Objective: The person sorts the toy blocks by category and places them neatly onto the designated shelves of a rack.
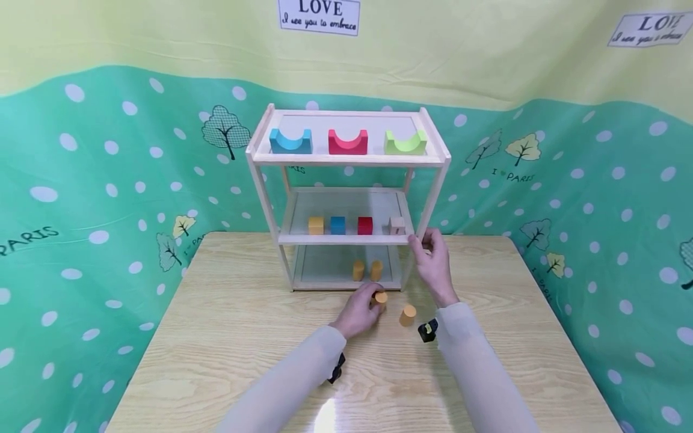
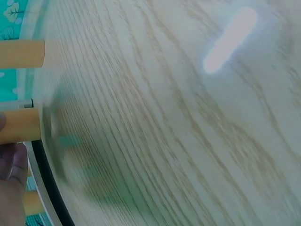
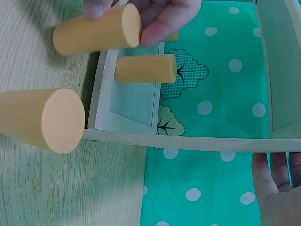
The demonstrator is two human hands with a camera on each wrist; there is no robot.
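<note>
My left hand (image 1: 360, 310) pinches a plain wooden cylinder (image 1: 381, 298) just in front of the rack's bottom shelf; in the right wrist view this cylinder (image 3: 96, 30) is tilted slightly. Two similar cylinders (image 1: 358, 270) stand on the bottom shelf near its front right. Another cylinder (image 1: 408, 316) is upright on the table, to the right of the left hand. With my right hand (image 1: 435, 267) I hold the right side of the white three-tier rack (image 1: 346, 239) at middle-shelf height, thumb at the front and fingers behind; those fingers (image 3: 265, 176) show against the frame.
The middle shelf bears a yellow, a blue (image 1: 338, 225), a red and a pale cube. On the top shelf sit blue, red (image 1: 348, 143) and green arch blocks. The rack stands at the back of the wooden table (image 1: 216, 337), before a green dotted curtain (image 1: 108, 180).
</note>
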